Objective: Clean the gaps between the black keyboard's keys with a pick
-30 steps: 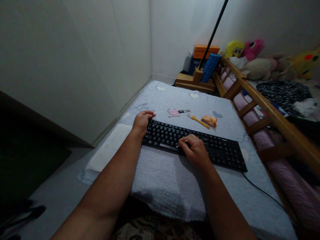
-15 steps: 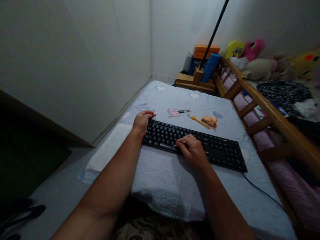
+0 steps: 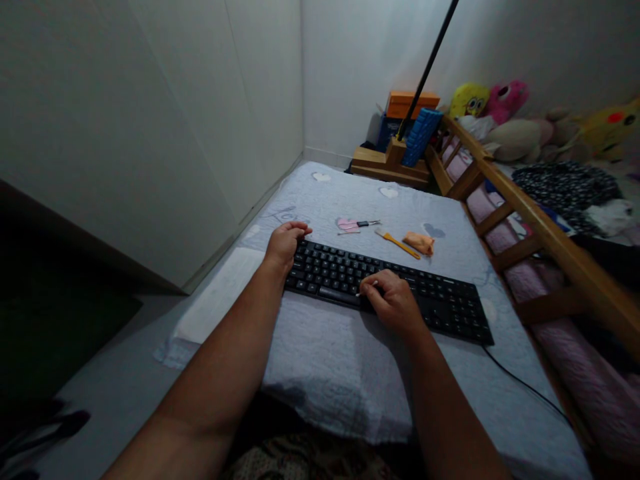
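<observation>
A black keyboard [image 3: 330, 265] lies at a slant on the pale blue quilted cover [image 3: 320, 353]. My left hand [image 3: 285, 245] is closed round its left end, the thumb and fingers gripping the edge. Over the space bar area, my right hand [image 3: 393, 297] pinches a cotton swab [image 3: 367, 288], whose white tip is down by the keys. Beyond the keyboard lie a yellow-handled brush [image 3: 400, 244], a crumpled orange cloth [image 3: 419, 243], a dark-handled tool with a metal tip [image 3: 367, 223] and another thin swab [image 3: 349, 233].
A wooden bed rail [image 3: 550, 233] runs along the right, with plush toys [image 3: 470, 100] behind it. A pale cabinet [image 3: 150, 133] stands on the left. At the far end are a wooden stand [image 3: 390, 160] and a blue roller [image 3: 423, 137]. The keyboard cable [image 3: 527, 385] trails right.
My right hand has slid a little to the right along the space bar with the cotton swab. My left hand and the keyboard stay in place.
</observation>
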### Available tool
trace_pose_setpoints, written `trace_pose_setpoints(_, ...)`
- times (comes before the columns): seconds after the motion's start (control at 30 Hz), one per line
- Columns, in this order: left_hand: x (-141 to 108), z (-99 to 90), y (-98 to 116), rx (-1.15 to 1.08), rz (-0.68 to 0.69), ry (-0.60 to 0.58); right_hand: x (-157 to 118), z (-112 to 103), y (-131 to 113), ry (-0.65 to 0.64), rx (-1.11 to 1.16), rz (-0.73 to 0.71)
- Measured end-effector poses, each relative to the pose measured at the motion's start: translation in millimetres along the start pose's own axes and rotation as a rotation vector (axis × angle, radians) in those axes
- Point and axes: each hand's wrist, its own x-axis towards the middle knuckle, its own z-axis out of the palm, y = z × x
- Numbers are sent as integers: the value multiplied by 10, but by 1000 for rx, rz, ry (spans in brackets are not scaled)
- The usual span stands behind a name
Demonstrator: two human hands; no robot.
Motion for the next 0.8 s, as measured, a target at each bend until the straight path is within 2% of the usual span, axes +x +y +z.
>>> trace_pose_setpoints(0.8,-16,5,12,20,2,4,30,26,60,90,1,15)
